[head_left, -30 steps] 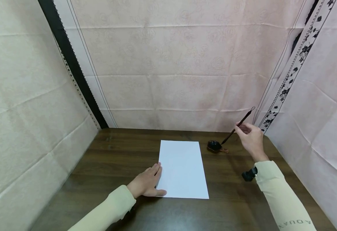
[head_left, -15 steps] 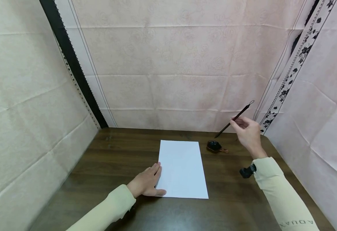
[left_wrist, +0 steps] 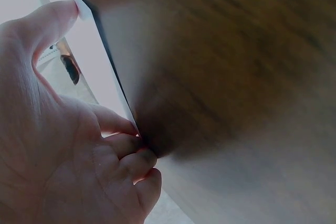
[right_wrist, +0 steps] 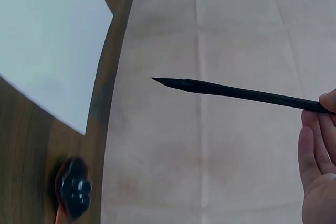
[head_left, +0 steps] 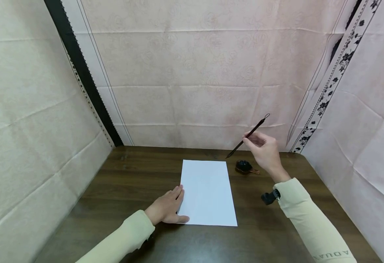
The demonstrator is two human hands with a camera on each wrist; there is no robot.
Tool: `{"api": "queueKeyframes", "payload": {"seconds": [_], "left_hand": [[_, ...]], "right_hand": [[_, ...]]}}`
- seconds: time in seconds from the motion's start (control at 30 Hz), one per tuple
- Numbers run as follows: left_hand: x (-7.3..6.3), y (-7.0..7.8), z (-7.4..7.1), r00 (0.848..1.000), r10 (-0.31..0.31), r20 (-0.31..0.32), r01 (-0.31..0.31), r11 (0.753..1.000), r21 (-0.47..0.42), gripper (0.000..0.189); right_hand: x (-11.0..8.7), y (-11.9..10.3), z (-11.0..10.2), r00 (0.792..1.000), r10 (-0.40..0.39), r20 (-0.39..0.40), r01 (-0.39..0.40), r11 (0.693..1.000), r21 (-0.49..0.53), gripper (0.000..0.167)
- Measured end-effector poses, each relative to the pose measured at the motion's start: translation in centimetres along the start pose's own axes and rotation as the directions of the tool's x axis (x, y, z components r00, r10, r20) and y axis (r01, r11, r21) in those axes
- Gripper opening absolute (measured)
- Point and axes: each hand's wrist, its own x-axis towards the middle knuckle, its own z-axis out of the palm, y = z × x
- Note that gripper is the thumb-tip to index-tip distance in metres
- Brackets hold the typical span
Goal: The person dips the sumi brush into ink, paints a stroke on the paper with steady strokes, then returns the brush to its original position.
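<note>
My right hand pinches a dark calligraphy brush by its handle, between thumb and fingers. The brush slants, its loop end up to the right and its pointed black tip near the far right corner of a blank white sheet of paper. In the right wrist view the brush has a fine black point. Fingers spread, my left hand rests on the paper's near left edge. To the right of the sheet sits a small dish of black ink with a short brown handle.
The brown wooden table carries the sheet and the dish. Pale patterned cloth hangs behind it, with more cloth on the left and right sides. A black device is strapped at my right wrist.
My right hand has lifted the brush from the ink dish and carried it left, to the sheet's far right corner. The left hand and the paper stay where they were.
</note>
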Motion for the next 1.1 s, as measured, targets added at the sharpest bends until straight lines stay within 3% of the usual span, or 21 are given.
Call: {"api": "queueKeyframes", "payload": {"seconds": [0.17, 0.53, 1.1], "left_hand": [[0.0, 0.0, 0.0, 1.000, -0.001, -0.001, 0.001, 1.000, 0.001, 0.104], [-0.1, 0.1, 0.0, 1.000, -0.010, 0.000, 0.010, 1.000, 0.007, 0.104], [0.0, 0.3, -0.2, 0.999, -0.042, 0.014, 0.043, 0.999, -0.015, 0.106]], "right_hand": [[0.0, 0.4, 2.0, 0.997, -0.042, 0.064, 0.040, 0.999, 0.032, 0.020], [-1.2, -1.2, 6.5, 0.980, -0.124, 0.158, 0.112, 0.990, 0.079, 0.012], [-3.5, -0.2, 10.7, 0.976, -0.129, 0.175, 0.101, 0.982, 0.159, 0.014]]}}
